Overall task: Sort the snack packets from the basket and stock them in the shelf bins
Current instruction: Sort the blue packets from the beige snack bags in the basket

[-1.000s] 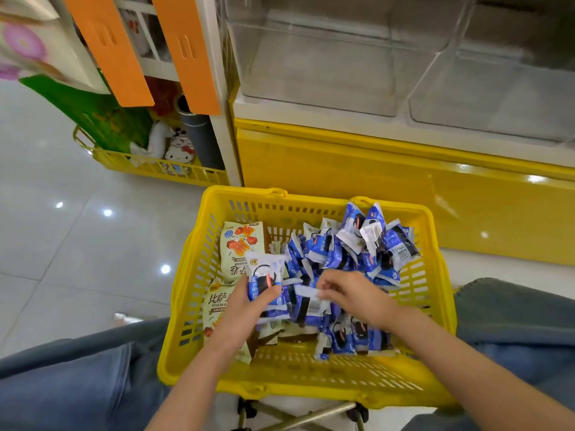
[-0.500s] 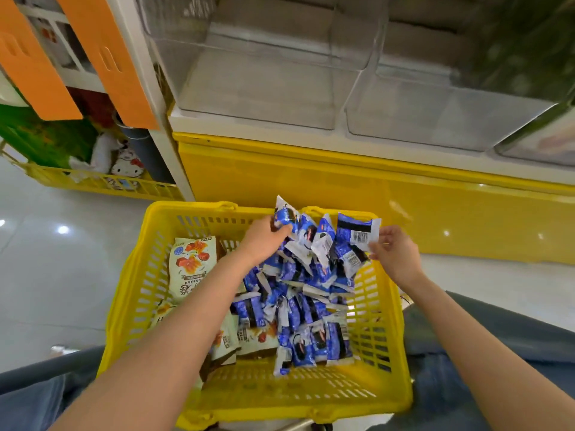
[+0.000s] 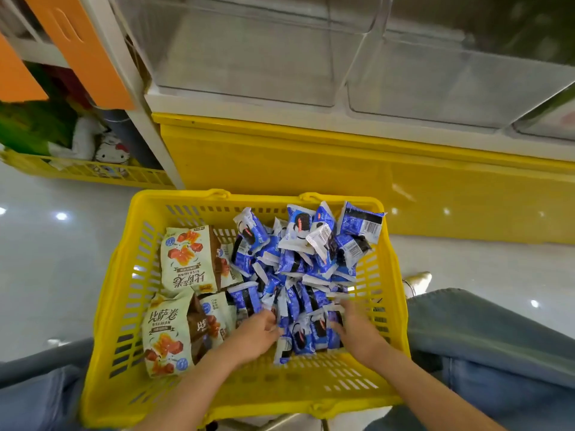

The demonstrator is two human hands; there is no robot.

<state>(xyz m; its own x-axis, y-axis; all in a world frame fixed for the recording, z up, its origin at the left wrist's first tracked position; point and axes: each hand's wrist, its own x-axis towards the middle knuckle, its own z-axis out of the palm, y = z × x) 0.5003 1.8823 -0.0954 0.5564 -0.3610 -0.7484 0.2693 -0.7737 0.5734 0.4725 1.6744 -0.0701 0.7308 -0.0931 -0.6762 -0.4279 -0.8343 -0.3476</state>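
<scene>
A yellow plastic basket (image 3: 255,197) sits between my knees. Several small blue snack packets (image 3: 298,265) are heaped in its middle and right. Larger cream packets with orange pictures (image 3: 186,259) lie along its left side, one of them nearer to me (image 3: 168,334). My left hand (image 3: 255,337) is at the near edge of the blue heap, fingers curled against the packets. My right hand (image 3: 357,334) is blurred, fingers spread, on the other side of the same few near packets (image 3: 311,334). Two clear shelf bins (image 3: 249,57) (image 3: 451,82) stand empty above.
A glossy yellow shelf base (image 3: 342,175) runs behind the basket. To the left, a white post with orange panels (image 3: 81,48) stands over a low yellow basket of plush toys (image 3: 102,172). My jeans-clad legs (image 3: 497,337) flank the basket on a shiny white floor.
Both hands dropped from the far top of the blue heap to its near edge. The packets they held high now lie on the pile. The camera tilted down slightly.
</scene>
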